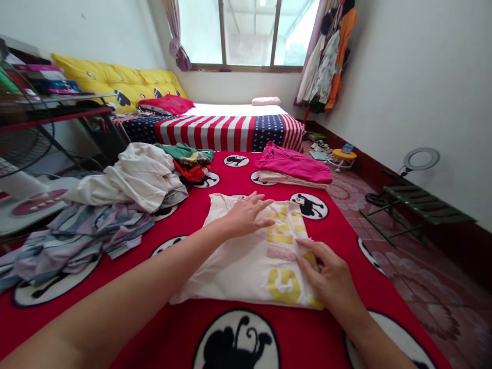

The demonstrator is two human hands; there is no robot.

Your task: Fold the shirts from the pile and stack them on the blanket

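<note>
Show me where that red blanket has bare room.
Free on the red blanket: between the heaped clothes and the pink stack, and between that stack and the right hand. Crowded: the left side, and the centre under the white shirt.

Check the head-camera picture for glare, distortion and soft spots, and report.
Head view, top: the window glares, its panes washed out nearly white; head view, left edge: wide-angle stretch, with the fan looking soft; head view, middle: the white shirt is fairly evenly lit, its yellow letters clear, with only faint shadows.
</note>
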